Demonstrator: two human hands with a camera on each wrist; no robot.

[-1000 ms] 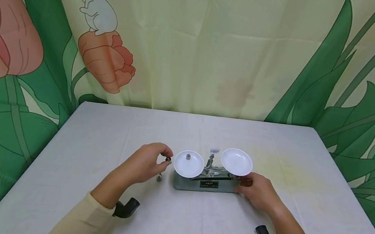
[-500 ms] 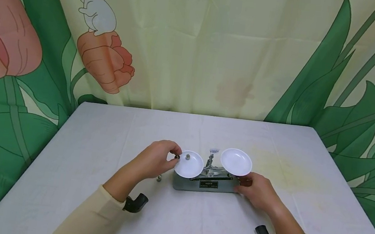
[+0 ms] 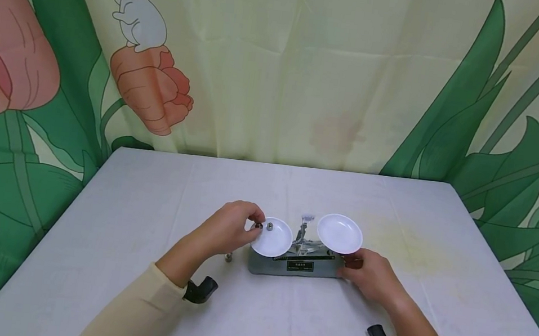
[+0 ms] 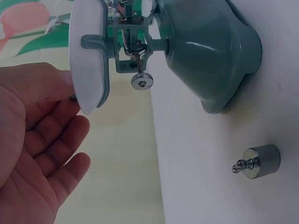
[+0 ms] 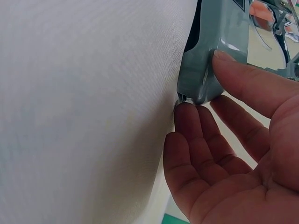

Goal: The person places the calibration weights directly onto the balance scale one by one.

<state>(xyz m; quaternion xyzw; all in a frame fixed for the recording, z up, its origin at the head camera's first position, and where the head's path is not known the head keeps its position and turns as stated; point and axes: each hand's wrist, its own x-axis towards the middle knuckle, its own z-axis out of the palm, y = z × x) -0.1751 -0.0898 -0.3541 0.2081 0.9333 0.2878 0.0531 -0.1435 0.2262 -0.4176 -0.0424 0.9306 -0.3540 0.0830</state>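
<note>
Both sleeves (image 3: 132, 309) are beige and creased — each ends beside a curved black device (image 3: 201, 290).

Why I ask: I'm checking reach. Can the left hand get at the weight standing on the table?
Likely not yet: the weight stands uncovered near the left hand, but that hand pinches another small object.
</note>
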